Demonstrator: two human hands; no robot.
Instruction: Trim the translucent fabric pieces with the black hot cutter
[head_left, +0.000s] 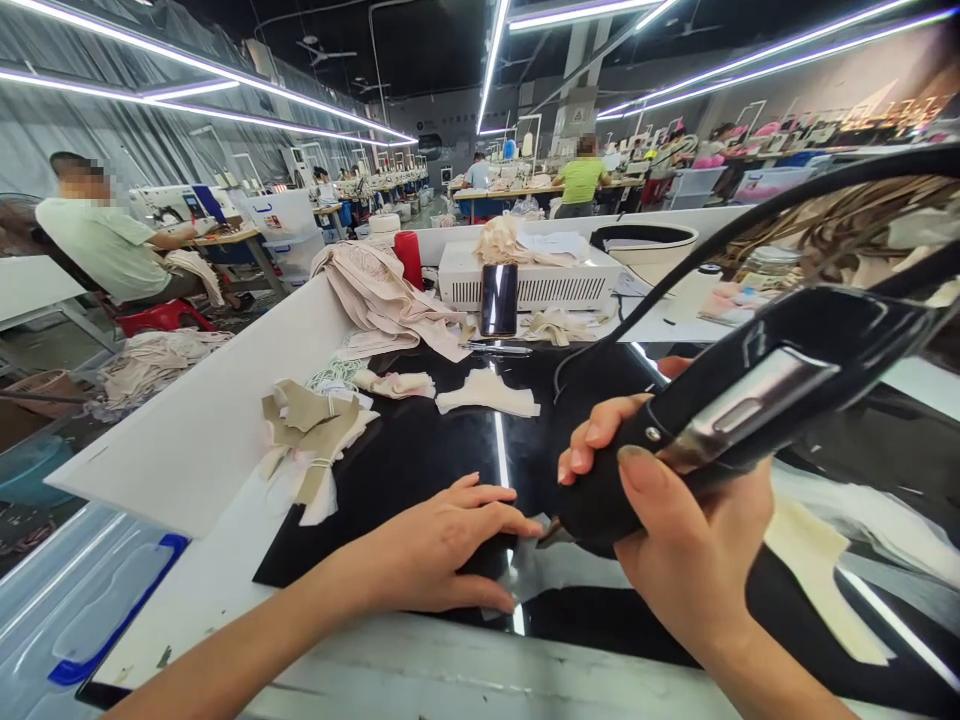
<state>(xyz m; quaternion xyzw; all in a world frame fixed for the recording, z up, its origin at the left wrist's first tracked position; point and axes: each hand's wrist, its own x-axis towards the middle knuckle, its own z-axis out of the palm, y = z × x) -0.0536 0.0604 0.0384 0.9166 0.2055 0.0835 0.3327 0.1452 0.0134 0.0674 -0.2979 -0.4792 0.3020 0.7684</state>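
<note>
My right hand (697, 540) is wrapped around a black corded handheld tool (757, 390) with a silver panel on its side. Its small, dark metal tip (551, 532) points down at a thin translucent piece of material (577, 568) on the glossy black board (420, 450). Palm down, my left hand (457, 540) rests with fingers apart on the left end of that piece, index fingertip close beside the tip. Part of the translucent piece is hidden under the tool and my right hand.
Cream fabric pieces (487, 393) and a tied beige bundle (315, 430) lie beyond my left hand. A phone (499, 300) leans on a white vented box (562, 275). More cream fabric (814, 575) lies right. The tool's thick cord (720, 225) arcs overhead. A co-worker (105, 230) sits left.
</note>
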